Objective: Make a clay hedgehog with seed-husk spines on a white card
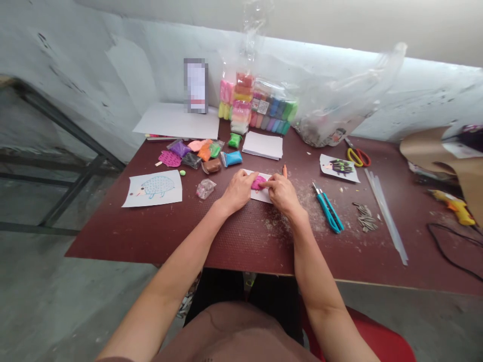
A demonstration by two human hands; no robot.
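Observation:
A flattened lump of bright pink clay point(258, 182) lies on a white card point(261, 196) on the table. My left hand point(240, 191) rests at the card's left side, fingers stretched forward and their tips touching the clay's edge. From the other side, my right hand point(281, 192) presses a fingertip onto the pink clay; its other fingers are partly bent and grip nothing. Both hands cover parts of the card. Just beyond my right hand lies an orange pencil-like stick point(285, 171). A crumpled clear wrapper point(206, 188) sits left of my left hand.
Several clay packets point(211, 166) lie at the back left, near a hedgehog drawing point(156, 188). Right are a teal-handled cutting tool point(330, 211), seeds point(365, 218), clear glue sticks point(387, 218), scissors point(358, 157), a decorated hedgehog card point(341, 168) and a yellow glue gun point(456, 207) with cord.

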